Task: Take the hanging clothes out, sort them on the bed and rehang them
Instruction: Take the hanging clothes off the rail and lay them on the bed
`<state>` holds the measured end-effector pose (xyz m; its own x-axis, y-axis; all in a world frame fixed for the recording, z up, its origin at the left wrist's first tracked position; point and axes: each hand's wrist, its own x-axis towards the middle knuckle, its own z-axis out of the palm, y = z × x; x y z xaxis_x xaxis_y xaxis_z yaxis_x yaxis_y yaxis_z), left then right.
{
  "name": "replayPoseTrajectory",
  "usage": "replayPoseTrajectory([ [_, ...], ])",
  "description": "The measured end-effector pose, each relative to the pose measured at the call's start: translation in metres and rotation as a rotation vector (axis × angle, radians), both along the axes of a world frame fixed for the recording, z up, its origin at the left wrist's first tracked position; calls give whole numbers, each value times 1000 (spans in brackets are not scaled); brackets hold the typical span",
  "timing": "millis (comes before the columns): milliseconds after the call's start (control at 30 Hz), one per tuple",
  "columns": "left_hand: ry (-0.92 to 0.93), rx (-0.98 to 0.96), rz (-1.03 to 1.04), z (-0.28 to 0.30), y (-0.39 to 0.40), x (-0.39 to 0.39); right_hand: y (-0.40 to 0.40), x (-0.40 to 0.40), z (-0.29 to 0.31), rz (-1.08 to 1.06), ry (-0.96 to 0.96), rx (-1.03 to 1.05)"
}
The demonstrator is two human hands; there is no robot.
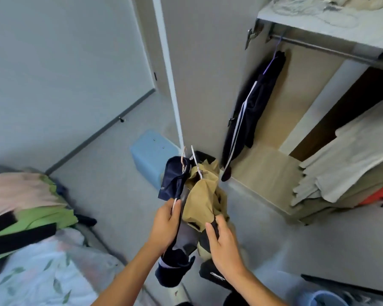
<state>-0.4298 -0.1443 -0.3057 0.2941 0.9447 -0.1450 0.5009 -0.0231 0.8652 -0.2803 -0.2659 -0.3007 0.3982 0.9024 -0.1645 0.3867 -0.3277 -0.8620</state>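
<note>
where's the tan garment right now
In the head view, centre frame, the tan garment hangs on a white hanger, held by the right hand, beside the navy garment.

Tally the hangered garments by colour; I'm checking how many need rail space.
Navy garments on hangers: 2, one gripped by the left hand, one white-striped on the wardrobe rail
Tan garment on white hanger, right hand gripping: 1
Total: 3

Home bedroom, bed [42, 279], open wardrobe [263, 168], hanging clothes [250, 111]
</note>
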Motion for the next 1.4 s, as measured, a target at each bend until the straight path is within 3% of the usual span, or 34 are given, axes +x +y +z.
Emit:
replayPoseTrajectory([
  [200, 51, -35, 95, 0, -23, -85, -3, -69, -4, 152, -6, -16],
  [433, 84, 5, 460, 4, -48, -174, 34, -128, -21, 436, -28, 10],
  [667, 31, 43, 769, 27, -60, -271, 75, -212, 7, 622, 70, 54],
  [867, 23, 57, 881, 42, -57, -341, 106, -270, 29, 672, 106, 23],
  [1167, 16, 70, 899, 33, 36, -359, 209, -292, 27, 633, 88, 49],
  [1400, 111, 78, 997, 44, 143, -384, 326, -311, 25, 737, 109, 70],
])
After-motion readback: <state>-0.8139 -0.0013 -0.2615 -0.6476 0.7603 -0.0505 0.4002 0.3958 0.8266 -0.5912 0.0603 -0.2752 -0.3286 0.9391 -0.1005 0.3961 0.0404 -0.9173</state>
